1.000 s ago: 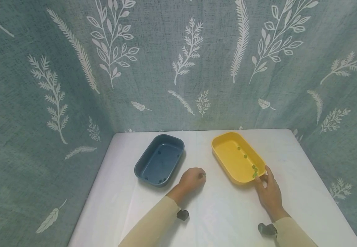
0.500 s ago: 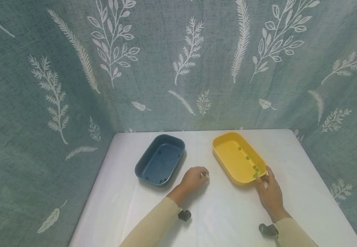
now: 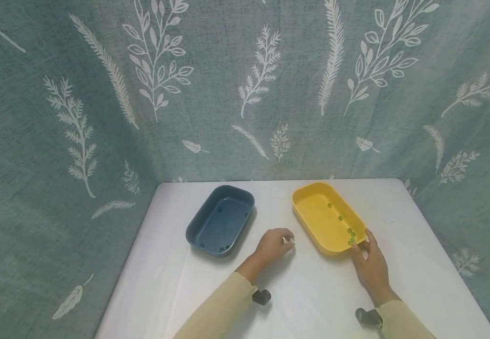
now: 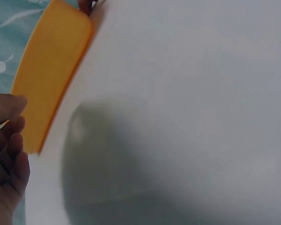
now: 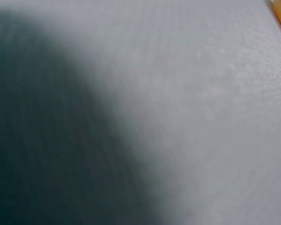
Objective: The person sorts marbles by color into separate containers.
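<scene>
In the head view my left hand [image 3: 273, 246] hovers over the white table between two trays. Its thumb and fingers pinch a small greenish glass marble [image 3: 292, 240], mostly covered by the fingertips. The left wrist view shows this left hand [image 4: 5, 161] with fingers curled toward the thumb; the marble cannot be made out there. My right hand [image 3: 371, 267] grips the near right corner of the yellow tray [image 3: 313, 214], thumb at the rim and fingers along the outer side. Several green marbles [image 3: 340, 218] lie in that tray, mostly toward the gripped corner.
A dark blue tray [image 3: 211, 228] stands on the left of the table, holding several small marbles [image 3: 220, 210]. Patterned teal cloth [image 3: 228, 94] hangs behind and at both sides of the white table [image 3: 313, 296]. Dark wrist cameras [image 3: 262, 297] stick out from the sleeves.
My left hand has moved right, away from the blue tray and closer to the yellow one, with the marble in its fingertips. The right hand stays on the yellow tray's corner.
</scene>
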{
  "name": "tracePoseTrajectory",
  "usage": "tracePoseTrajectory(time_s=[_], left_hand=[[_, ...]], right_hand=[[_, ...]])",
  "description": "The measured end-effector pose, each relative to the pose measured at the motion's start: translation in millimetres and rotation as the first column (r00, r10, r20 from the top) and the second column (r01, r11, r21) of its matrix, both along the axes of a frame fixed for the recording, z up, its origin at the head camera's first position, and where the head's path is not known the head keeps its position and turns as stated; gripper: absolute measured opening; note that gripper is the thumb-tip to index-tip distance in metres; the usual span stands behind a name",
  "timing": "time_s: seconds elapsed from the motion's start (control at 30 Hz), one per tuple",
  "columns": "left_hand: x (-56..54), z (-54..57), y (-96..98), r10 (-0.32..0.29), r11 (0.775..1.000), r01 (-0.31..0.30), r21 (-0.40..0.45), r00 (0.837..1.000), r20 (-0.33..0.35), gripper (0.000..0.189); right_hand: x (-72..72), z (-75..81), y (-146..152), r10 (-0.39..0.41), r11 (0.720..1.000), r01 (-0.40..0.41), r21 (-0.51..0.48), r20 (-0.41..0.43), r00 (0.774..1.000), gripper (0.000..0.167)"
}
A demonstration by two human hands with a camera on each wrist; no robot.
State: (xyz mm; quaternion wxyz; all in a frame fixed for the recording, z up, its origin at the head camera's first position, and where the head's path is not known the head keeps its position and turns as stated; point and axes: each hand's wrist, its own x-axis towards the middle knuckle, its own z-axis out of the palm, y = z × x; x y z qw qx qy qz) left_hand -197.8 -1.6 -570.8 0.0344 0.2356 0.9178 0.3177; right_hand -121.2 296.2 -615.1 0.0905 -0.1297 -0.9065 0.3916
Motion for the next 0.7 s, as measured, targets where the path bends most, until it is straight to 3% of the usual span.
tracePoseTrajectory(time_s=[0.7], left_hand=[[-3.8,7.3,29.0,-0.078,0.996,0.079,-0.039,0.997,0.028,0.017]], right_hand=[[0.1,4.7,-2.0,-0.009,1.0,0.009,-0.002,0.022,1.0,0.071]])
